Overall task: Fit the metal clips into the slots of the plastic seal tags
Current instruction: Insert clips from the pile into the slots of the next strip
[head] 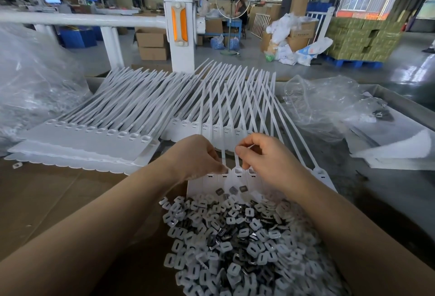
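Note:
A strip of white plastic seal tags [237, 179] lies in front of me, its long tails pointing away. My left hand [200, 156] has its fingertips pressed down at a slot on the strip's left part; whether it holds a clip is hidden. My right hand [261, 154] hovers over the slots with curled fingers, thumb and forefinger pinched together on something small I cannot make out. Three dark metal clips [233, 189] lie loose on the tag flags. A big heap of metal clips [240, 244] with white plastic pieces fills the near foreground.
Stacked strips of seal tags [89, 140] lie to the left, more tags [207, 128] behind the hands. Crumpled clear plastic bags [324, 105] sit right and far left. Brown cardboard [47, 196] covers the table. A white post [180, 27] stands behind.

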Motion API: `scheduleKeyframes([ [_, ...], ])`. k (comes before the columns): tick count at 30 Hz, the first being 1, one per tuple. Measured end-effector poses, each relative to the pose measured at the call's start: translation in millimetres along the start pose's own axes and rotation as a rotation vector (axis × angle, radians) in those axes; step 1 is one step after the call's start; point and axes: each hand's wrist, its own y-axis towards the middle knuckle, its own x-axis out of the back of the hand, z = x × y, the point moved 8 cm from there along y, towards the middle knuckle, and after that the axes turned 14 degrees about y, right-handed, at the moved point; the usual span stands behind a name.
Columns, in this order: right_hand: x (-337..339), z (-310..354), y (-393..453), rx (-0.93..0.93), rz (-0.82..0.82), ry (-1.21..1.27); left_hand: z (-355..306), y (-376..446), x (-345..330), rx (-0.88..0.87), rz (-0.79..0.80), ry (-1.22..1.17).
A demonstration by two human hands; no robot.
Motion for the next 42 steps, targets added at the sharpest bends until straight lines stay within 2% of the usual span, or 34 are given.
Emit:
scheduleKeyframes([
  [5, 0, -1, 0, -0.001, 0.004, -0.009, 5, 3, -1, 0.016, 0.023, -0.021],
  [13, 0, -3, 0, -0.016, 0.001, -0.016, 3, 2, -1, -0.017, -0.045, 0.005],
  [16, 2, -5, 1, -0.031, -0.009, -0.001, -16, -9, 8, -0.206, -0.11, 0.042],
  [20, 5, -7, 4, -0.047, -0.028, 0.027, -53, -34, -12, -0.582, 0.175, -0.063],
  [24, 5, -8, 4, -0.044, -0.031, 0.023, -65, -44, -22, -0.697, 0.292, -0.09],
  [31, 5, -8, 4, -0.049, -0.032, 0.007, -61, -39, -23, -0.643, 0.281, -0.152],
  [37, 5, -4, 1, -0.038, -0.017, 0.008, -28, -13, 0, -0.328, 0.102, -0.415],
  [42, 3, -3, 0, -0.029, 0.009, -0.01, -7, -3, 7, -0.189, 0.019, -0.437],
])
